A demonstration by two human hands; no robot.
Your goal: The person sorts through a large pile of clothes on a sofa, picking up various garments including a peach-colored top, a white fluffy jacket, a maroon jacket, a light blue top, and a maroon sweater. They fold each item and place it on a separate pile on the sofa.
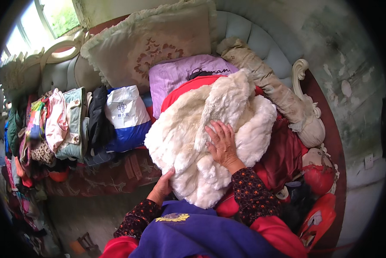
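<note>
A cream-white fluffy fur garment or throw (180, 142) lies heaped in front of me, partly over red cloth (188, 90). My right hand (223, 145) rests on top of the fur, palm down with fingers slightly spread. At the fur's lower left edge is my left hand (164, 185), its thumb on top and its fingers hidden beneath, so the grip is partly out of sight. Behind the fur sits a lilac fabric item (173, 69) bearing writing. Dark red satin cloth (281, 151) lies to the right.
A tufted sofa (254, 32) carries a ruffled cushion (180, 25) and a rolled beige textile (267, 77). On the left are a white-and-blue plastic bag (126, 113) and folded clothes (57, 119). A red bag (318, 216) lies at right; a small wooden stool (88, 242) stands on the floor.
</note>
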